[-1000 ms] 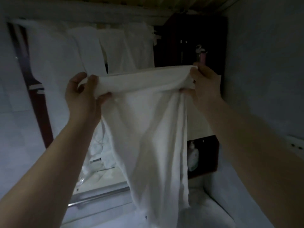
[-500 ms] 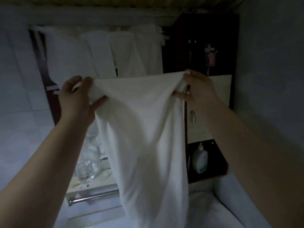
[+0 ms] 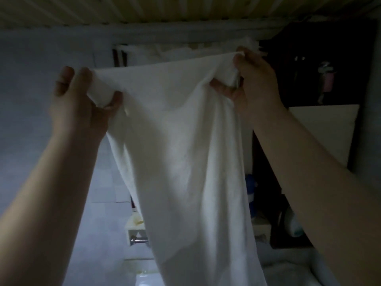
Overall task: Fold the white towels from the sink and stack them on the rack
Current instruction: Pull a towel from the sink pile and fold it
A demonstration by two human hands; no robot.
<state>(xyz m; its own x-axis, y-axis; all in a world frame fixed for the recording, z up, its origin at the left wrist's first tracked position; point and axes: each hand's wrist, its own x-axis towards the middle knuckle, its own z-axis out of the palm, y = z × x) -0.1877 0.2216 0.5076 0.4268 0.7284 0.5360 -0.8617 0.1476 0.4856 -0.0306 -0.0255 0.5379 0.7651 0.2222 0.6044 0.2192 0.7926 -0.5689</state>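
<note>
The left hand (image 3: 82, 104) is up high; its fingers and thumb are bent and clamped on the top left corner of the towel (image 3: 181, 151); the right hand (image 3: 251, 83) is up a bit higher; its thumb and fingers pinch the top right corner, with some of the towel bunched up in the grip; the top edge is pulled tight from one hand to the other; the rest of the towel hangs down in the air in soft folds and runs off the bottom of the view; it touches nothing but the two hands, as far as can be seen.

Behind the top edge, more white cloths (image 3: 175, 51) hang close under the ceiling (image 3: 165, 9); a pale wall (image 3: 41, 79) is on the left; a dark cupboard (image 3: 319, 48) is on the right, with a pink thing (image 3: 327, 81) hanging in front of it; low down, a shiny bar (image 3: 140, 241) pokes out just left of the towel; a bottle (image 3: 294, 226) stands low on the right; a white heap (image 3: 288, 271) lies at the bottom right; it is too dim to tell what the heap is.
</note>
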